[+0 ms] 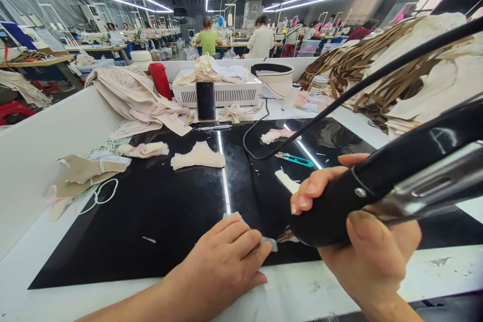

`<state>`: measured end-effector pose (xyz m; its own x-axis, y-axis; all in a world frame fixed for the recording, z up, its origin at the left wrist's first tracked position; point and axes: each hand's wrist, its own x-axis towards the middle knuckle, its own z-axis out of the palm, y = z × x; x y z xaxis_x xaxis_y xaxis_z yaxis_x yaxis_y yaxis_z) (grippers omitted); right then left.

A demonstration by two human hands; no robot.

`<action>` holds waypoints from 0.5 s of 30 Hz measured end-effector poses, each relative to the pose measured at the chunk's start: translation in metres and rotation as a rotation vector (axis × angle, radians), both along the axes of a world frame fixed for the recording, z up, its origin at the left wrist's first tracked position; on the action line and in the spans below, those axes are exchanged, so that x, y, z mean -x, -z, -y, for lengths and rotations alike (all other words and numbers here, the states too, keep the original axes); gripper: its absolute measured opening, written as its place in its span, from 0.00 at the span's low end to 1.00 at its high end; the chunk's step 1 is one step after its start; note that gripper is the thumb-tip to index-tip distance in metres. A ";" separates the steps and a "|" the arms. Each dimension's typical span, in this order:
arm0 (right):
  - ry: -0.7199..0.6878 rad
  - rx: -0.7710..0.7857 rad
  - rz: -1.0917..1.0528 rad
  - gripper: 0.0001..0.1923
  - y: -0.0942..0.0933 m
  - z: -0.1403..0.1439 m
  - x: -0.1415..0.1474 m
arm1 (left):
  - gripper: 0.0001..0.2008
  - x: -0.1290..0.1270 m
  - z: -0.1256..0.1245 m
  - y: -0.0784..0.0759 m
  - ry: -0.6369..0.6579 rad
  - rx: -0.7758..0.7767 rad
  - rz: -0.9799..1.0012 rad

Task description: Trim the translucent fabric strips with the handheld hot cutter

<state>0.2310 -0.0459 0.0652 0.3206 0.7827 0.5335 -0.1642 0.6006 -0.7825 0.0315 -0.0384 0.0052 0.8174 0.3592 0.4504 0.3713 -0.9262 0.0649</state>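
The left hand (222,266) lies flat at the near edge of the black mat (158,221), fingers stretched almost straight and pressing a small pale fabric piece (269,242) down, apparently to keep it from shifting. The right hand (362,241) is wrapped tight around the black tool handle (377,181), its tip at that piece. Farther back lie green scissors (296,159), cream fabric pieces (198,157) and a phone (206,100).

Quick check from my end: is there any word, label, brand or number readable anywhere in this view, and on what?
None can be read.
Sign on the far pillar: a mark shows, too small to read.
Signs on the back wall: blurred, unreadable.
Phone leaning on the white box: screen dark, no text.
Black hand tool in the right hand: no marking legible.
Small fabric piece under the left hand: nothing printed.
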 end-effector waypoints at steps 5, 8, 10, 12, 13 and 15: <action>-0.032 -0.016 0.005 0.22 0.006 0.000 0.003 | 0.15 0.000 0.000 0.002 0.010 0.001 0.008; -0.034 -0.021 0.011 0.21 0.007 -0.001 0.002 | 0.14 0.000 0.000 0.004 0.012 0.006 0.008; -0.032 -0.031 0.018 0.21 0.007 -0.001 0.000 | 0.14 0.000 0.000 0.004 0.008 0.007 0.005; -0.031 -0.033 0.027 0.20 0.007 -0.001 -0.001 | 0.14 0.000 0.000 0.004 0.007 0.008 0.003; -0.028 -0.030 0.029 0.20 0.006 0.000 -0.001 | 0.14 0.000 0.000 0.004 0.010 0.008 0.001; -0.021 -0.020 0.038 0.20 0.005 0.000 0.000 | 0.14 0.000 0.000 0.004 0.013 0.007 0.001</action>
